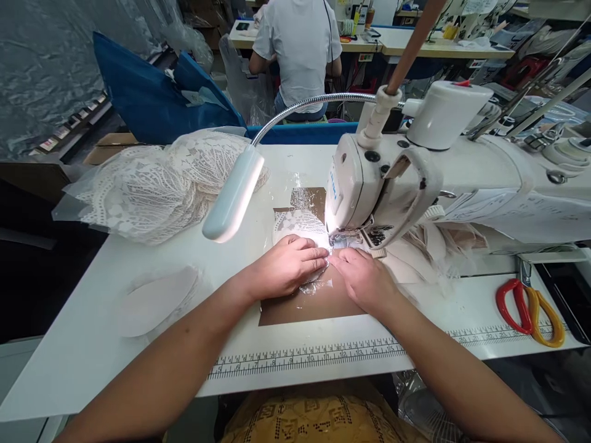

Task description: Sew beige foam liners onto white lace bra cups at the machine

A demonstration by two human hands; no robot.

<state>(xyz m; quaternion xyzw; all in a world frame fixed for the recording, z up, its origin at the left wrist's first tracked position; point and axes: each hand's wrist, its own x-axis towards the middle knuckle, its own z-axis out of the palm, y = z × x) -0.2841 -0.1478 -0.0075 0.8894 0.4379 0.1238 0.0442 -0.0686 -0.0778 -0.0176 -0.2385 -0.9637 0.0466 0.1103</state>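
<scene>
My left hand (287, 266) lies flat, fingers stretched out, pressing a white lace piece (295, 224) onto the brown panel (308, 304) just in front of the presser foot (342, 236) of a white sewing machine (364, 178). My right hand (363, 278) rests beside it, fingers extended toward the needle, touching the same lace. The fingertips of both hands nearly meet under the machine's lamp glare.
A gooseneck lamp (233, 195) hangs over the table's middle. A pile of lace pieces in clear plastic (152, 184) sits at the left, a pale padded cup (157, 299) nearer. Red and yellow scissors (530, 309) lie at right. Another person (300, 49) sits at a far table.
</scene>
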